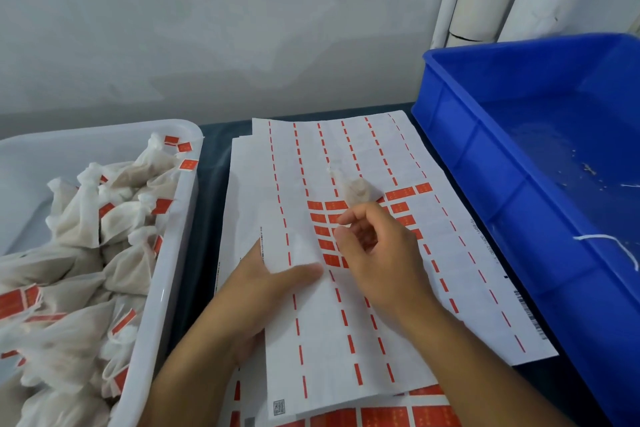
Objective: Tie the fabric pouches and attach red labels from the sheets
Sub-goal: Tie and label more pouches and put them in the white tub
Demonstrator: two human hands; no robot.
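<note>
Our left hand [273,284] presses label sheet [346,322] flat; right hand [377,250] picks red label [327,244]. White tray [173,270] left: many pouches [86,218] labelled; one pouch [356,191] remains.

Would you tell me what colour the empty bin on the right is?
The bin is bright blue, seen in the head view.
</note>
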